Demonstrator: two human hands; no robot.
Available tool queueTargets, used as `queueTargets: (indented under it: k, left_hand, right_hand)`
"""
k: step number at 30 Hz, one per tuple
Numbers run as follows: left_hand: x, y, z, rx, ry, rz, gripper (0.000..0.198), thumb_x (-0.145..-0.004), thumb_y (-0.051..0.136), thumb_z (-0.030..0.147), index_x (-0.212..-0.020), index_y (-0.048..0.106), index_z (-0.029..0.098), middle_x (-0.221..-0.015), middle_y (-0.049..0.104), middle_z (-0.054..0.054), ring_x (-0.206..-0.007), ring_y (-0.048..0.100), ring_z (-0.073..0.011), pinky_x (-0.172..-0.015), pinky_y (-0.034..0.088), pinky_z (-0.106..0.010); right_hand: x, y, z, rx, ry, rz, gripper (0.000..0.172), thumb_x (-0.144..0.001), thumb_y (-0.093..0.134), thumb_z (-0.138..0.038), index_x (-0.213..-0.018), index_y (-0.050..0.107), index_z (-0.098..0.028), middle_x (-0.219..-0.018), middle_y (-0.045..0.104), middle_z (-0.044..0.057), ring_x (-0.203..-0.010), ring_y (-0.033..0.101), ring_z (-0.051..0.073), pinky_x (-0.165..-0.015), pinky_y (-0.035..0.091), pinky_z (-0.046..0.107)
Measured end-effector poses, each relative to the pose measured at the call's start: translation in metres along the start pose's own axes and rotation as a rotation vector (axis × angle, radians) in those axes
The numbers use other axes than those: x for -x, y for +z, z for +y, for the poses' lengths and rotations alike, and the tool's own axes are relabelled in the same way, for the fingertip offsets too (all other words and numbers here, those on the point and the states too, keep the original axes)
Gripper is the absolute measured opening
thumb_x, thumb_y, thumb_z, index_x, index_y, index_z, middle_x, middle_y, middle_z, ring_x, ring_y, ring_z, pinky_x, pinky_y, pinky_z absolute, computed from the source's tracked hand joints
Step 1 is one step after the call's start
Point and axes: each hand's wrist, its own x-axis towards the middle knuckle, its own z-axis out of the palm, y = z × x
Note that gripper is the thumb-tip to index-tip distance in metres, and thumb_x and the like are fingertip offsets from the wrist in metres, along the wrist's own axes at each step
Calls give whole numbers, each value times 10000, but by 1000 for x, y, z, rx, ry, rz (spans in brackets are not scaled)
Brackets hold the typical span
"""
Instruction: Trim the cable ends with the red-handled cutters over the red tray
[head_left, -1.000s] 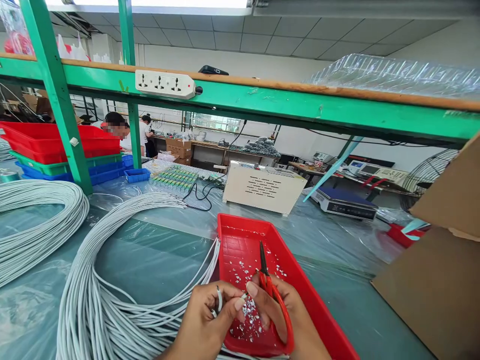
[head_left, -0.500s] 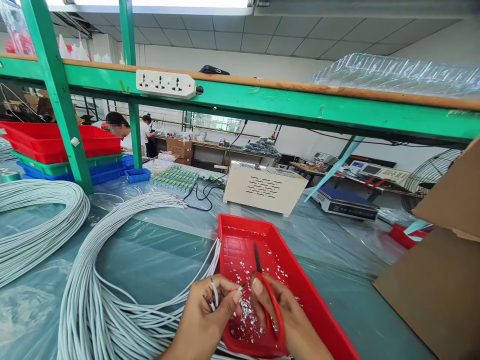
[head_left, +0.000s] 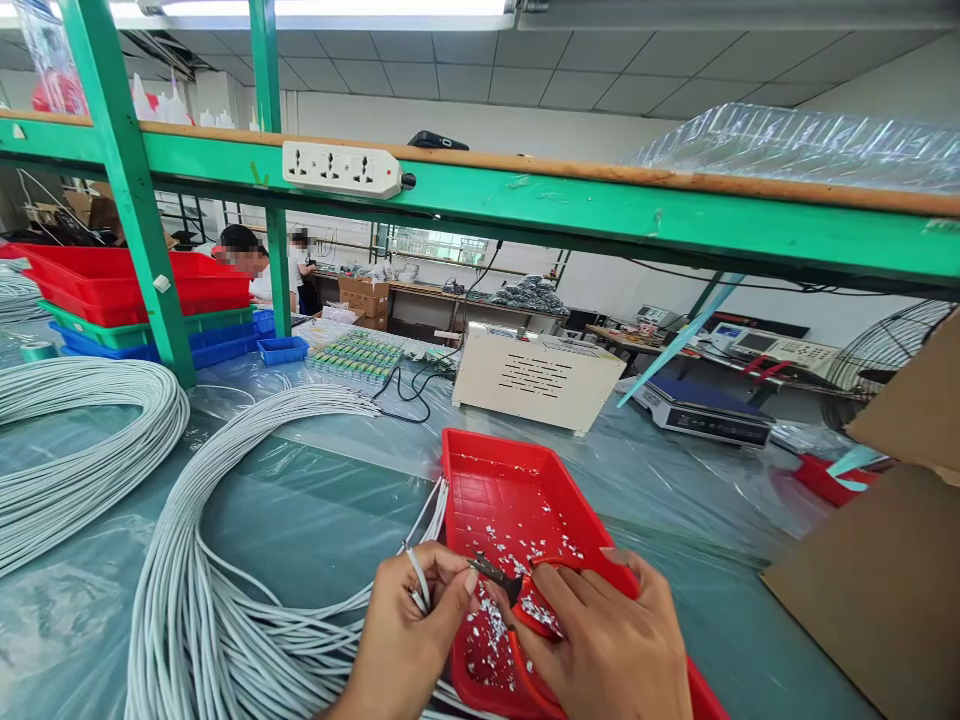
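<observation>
My left hand (head_left: pixel 416 625) pinches the end of a white cable (head_left: pixel 417 573), which loops between its fingers. In my right hand (head_left: pixel 611 640) is a pair of red-handled scissors (head_left: pixel 499 575), their dark blades pointing left at the cable end by my left fingertips. Whether the blades touch the cable I cannot tell. Under both hands lies a red tray (head_left: pixel 491 490) scattered with small silvery scraps (head_left: pixel 487 640). A thick bundle of white cables (head_left: pixel 195 560) curves over the bench on the left, and a few cable ends rest against the tray's left rim.
Another cable coil (head_left: pixel 97 450) lies far left, near stacked plastic trays (head_left: pixel 135 285). Behind the red tray stand a beige metal box (head_left: pixel 536 380) and a scale (head_left: pixel 701 410). Cardboard (head_left: pixel 862 580) borders the right. A green shelf beam (head_left: pixel 525 205) crosses above; people (head_left: pixel 244 255) work beyond.
My right hand has turned over, swinging the scissors from pointing up and away to pointing left, with the blades now at the cable end. My left hand keeps its pinch.
</observation>
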Motion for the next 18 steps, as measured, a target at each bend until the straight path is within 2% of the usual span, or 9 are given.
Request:
queueTargets:
  k: [6,10,13,18]
  left_hand:
    - [2,1,0,4,-6,12,239,-731,528,315,-712,499,79,-628,487,-30,-601,431,-99,-571,343,-195]
    - [2,1,-3,-49,57,4,253,-754,513,321,-697,534,75,-606,491,-20,-555,398,-76,-522,324,-172]
    - [2,0,-6,-73,102,-6,244,-769,501,315,-717,549,81,-630,533,-35,-567,435,-83,-530,339,-174]
    - [3,0,-6,-77,113,-14,247,-778,491,316,-721,545,82,-613,531,-31,-558,447,-83,-527,346,-172]
  right_hand:
    - [1,0,0,53,-21,-52,155,-765,492,-281,-693,549,-156,-581,526,15,-532,452,133,-820,248,417]
    - [3,1,0,78,-39,-54,113,-745,517,-257,-711,534,-150,-589,521,16,-549,457,139,-823,250,424]
    - [4,2,0,55,-34,-54,101,-733,532,-245,-693,523,-153,-573,506,6,-541,452,138,-800,264,416]
    - [4,3,-2,49,-37,-37,167,-759,530,-288,-666,509,-150,-550,490,4,-514,425,124,-773,285,400]
